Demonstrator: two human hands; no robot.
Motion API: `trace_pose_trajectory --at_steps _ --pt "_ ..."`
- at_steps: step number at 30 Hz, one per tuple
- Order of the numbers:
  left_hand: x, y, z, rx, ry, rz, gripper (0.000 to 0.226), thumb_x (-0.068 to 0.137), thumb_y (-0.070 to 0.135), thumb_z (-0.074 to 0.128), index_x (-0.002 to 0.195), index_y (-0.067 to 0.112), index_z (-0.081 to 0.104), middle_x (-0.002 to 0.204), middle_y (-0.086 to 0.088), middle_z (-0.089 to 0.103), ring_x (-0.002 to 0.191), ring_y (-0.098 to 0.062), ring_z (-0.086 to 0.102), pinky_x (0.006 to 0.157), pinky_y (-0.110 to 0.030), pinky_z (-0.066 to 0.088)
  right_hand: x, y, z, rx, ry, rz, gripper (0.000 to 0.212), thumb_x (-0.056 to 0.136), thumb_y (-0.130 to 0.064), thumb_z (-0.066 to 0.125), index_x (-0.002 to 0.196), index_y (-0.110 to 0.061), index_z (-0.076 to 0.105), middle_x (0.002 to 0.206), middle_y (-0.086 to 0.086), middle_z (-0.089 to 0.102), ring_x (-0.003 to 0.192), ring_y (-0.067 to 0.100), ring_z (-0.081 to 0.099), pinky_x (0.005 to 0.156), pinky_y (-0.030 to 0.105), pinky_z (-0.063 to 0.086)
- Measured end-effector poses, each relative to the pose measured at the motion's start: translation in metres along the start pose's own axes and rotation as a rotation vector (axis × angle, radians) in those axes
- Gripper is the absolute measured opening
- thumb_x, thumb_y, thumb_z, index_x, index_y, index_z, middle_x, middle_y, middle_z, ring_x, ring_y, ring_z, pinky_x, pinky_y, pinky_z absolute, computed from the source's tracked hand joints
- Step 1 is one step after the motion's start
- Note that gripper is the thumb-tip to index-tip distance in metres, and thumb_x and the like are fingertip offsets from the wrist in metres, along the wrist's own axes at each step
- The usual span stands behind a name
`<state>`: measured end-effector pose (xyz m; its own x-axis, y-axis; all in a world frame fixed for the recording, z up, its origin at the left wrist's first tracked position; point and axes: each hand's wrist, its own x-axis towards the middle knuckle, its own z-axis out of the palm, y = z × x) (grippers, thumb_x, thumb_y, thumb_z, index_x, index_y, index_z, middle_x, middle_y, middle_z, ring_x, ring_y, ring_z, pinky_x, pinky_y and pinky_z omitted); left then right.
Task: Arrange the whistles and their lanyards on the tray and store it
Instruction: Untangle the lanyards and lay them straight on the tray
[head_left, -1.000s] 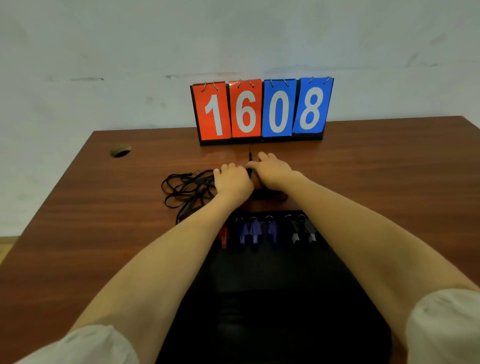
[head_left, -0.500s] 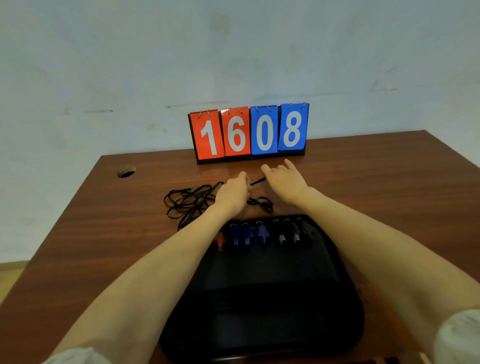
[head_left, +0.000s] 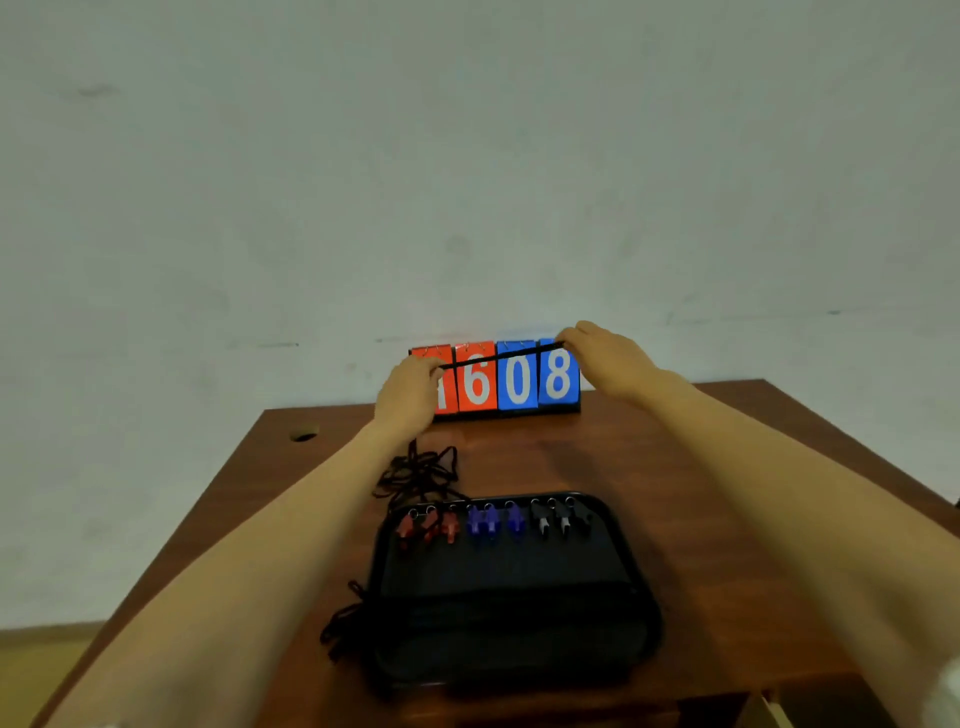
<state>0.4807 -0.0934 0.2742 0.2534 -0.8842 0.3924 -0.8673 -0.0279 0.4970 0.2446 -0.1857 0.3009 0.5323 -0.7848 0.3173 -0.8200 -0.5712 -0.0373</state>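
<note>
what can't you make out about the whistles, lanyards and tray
Head view:
- First digit on the scoreboard: the left hand covers most of it.
- Cords in the lanyard pile behind the tray: too tangled to count.
- Detail on the whistles: small and dim.
- Ends of the stretched lanyard: hidden inside the left hand and right hand.

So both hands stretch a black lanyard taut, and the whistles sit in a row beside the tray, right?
Not beside it: the head view shows the whistles in a row on the tray. Left hand and right hand do stretch the lanyard taut.
</note>
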Motion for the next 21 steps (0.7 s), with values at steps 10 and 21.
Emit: trace_pose_trajectory --at_steps 10,21 --pt "-0.045 -0.019 -0.067 -0.262 0.093 -0.095 0.017 0.096 0.022 0.049 0.100 0.007 0.057 0.087 -0.010 0.068 0.072 -0.018 0.054 0.063 -0.030 0.040 -0.042 -0.029 -0.045 0.166 0.171 0.104 0.025 0.099 -0.034 0.045 0.098 -0.009 0.050 0.082 0.012 0.070 0.066 0.029 0.066 0.064 0.037 0.052" --pt "-0.074 -0.045 -0.076 -0.171 0.053 -0.151 0.026 0.099 0.014 0.040 0.116 0.008 0.059 0.101 -0.009 0.071 0.067 -0.021 0.054 0.061 -0.026 0.040 -0.070 -0.031 -0.026 0.265 0.114 0.141 0.028 0.098 -0.005 0.039 0.119 -0.004 0.057 0.107 0.015 0.069 0.091 0.028 0.066 0.081 0.041 0.053"
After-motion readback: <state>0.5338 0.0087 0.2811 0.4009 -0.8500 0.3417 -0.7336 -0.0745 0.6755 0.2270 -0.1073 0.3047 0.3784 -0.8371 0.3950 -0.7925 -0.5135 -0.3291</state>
